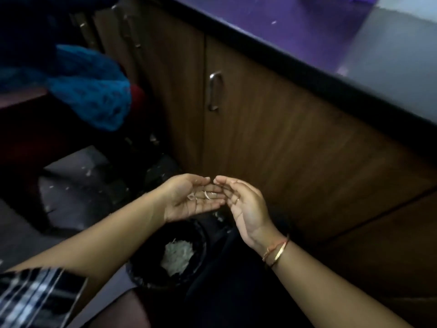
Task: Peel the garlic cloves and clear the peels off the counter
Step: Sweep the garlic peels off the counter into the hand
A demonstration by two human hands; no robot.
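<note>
near the end, disposal step: your left hand (189,197) and right hand (246,209) hang over the bin (142,278), fingers relaxed, gripping nothing, garlic peels (177,254) heaped inside, few scraps (208,195) stuck on your left palm, pale specks (274,22) on the counter (307,31) likely left to clear

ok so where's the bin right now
In the head view the black bin sits on the floor at lower centre, beneath the left hand and beside the wooden cabinet.

Single head view, tilted steeply down, close over both hands, cabinet front (272,143) ahead
</note>
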